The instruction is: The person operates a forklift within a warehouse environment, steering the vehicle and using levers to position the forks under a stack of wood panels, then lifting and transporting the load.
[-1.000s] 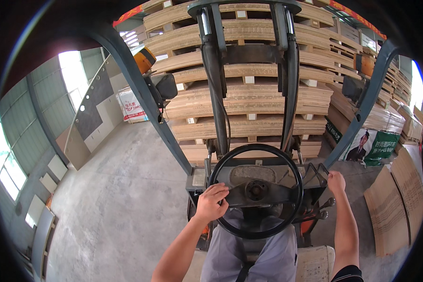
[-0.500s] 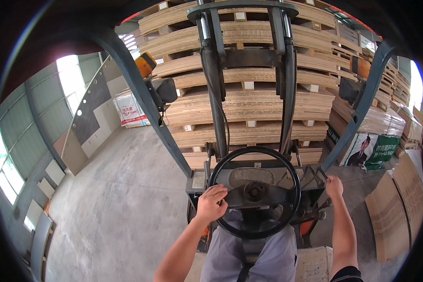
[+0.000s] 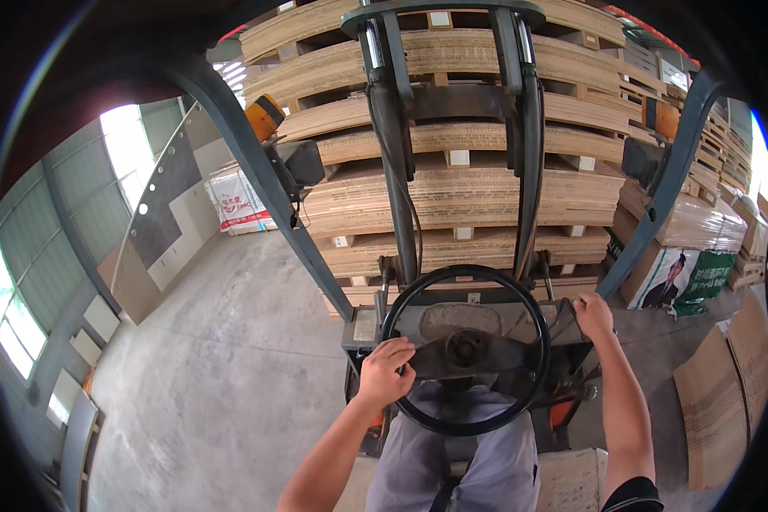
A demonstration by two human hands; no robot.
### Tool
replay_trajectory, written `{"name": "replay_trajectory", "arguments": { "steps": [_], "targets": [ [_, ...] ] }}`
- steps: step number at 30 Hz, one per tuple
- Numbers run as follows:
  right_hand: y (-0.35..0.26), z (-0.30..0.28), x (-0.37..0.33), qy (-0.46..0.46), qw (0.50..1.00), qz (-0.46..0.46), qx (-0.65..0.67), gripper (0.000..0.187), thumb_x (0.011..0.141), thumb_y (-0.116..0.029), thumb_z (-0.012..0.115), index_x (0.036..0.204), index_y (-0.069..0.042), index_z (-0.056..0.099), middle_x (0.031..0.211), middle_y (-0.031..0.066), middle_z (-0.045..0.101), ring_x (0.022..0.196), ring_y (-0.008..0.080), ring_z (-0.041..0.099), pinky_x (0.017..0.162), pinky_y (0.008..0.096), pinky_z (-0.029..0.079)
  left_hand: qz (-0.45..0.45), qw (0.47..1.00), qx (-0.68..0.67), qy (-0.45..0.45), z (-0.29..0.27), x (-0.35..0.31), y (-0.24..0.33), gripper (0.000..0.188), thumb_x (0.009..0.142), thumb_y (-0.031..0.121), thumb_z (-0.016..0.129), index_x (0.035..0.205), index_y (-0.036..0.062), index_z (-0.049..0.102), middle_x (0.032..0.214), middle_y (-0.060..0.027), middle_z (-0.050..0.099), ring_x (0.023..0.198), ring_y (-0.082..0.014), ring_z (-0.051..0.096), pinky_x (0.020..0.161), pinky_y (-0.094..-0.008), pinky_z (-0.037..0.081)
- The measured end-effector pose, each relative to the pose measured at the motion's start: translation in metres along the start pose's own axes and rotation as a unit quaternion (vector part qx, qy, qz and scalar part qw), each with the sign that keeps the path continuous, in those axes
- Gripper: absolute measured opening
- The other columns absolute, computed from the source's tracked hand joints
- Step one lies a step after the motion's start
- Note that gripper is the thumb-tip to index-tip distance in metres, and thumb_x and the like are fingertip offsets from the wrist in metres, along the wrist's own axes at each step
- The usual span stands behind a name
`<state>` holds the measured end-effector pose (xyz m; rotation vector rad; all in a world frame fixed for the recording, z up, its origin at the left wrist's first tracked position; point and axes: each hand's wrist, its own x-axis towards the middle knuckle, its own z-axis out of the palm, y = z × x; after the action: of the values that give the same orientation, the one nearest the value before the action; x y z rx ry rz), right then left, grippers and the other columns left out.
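Observation:
My left hand (image 3: pixel 386 371) is closed round the left side of the black steering wheel (image 3: pixel 465 271) of a forklift. To the right of the wheel, my right hand (image 3: pixel 592 315) is curled over the end of a dark control lever (image 3: pixel 565 312) on the console. Its fingertips are partly hidden behind the hand. Beyond the wheel rises the forklift's dark mast (image 3: pixel 390 171), with hoses along its uprights. Behind the mast stands a tall stack of wooden boards (image 3: pixel 461 192), layered with spacer blocks between. The forks are out of sight.
Grey posts (image 3: pixel 260 183) frame both sides, carrying orange lamps (image 3: pixel 265 117) and dark lights. A wrapped pallet (image 3: pixel 241 200) stands at the far left by leaning panels (image 3: pixel 158 230). Wrapped packs (image 3: pixel 687 230) and brown sheets (image 3: pixel 712 401) are on the right. Concrete floor (image 3: pixel 213 367) extends left.
My right hand has moved up and to the left at the lever. The board stack looks slightly larger and nearer. My left hand keeps its place on the wheel.

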<state>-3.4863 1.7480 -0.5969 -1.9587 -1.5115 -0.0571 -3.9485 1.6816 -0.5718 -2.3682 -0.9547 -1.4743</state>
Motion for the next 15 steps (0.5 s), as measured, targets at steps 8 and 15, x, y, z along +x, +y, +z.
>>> {"name": "replay_trajectory", "arguments": {
  "steps": [8,15],
  "targets": [
    [0.041,0.055,-0.040,-0.079,0.994,0.047,0.066,0.041,0.087,-0.015,0.056,0.126,-0.001,0.054,0.097,0.0228,0.064,0.083,0.0336,0.065,0.074,0.0427,0.052,0.024,1.000,-0.008,0.001,-0.002,-0.002,0.001,0.021,0.063,-0.004,0.060,0.082,-0.0003,0.067,0.096,-0.0103,0.068,0.097,-0.0291,0.066,0.081,-0.0360,0.054],
    [0.031,0.055,-0.088,-0.025,0.998,0.052,0.036,0.046,0.082,-0.019,0.059,0.125,-0.002,0.055,0.112,0.0242,0.062,0.105,0.0396,0.058,0.091,0.0456,0.046,0.014,1.000,-0.010,0.004,-0.002,-0.018,0.005,0.022,0.063,-0.001,0.061,0.084,0.0016,0.068,0.095,-0.0103,0.067,0.096,-0.0289,0.065,0.081,-0.0353,0.054]
  ]
}}
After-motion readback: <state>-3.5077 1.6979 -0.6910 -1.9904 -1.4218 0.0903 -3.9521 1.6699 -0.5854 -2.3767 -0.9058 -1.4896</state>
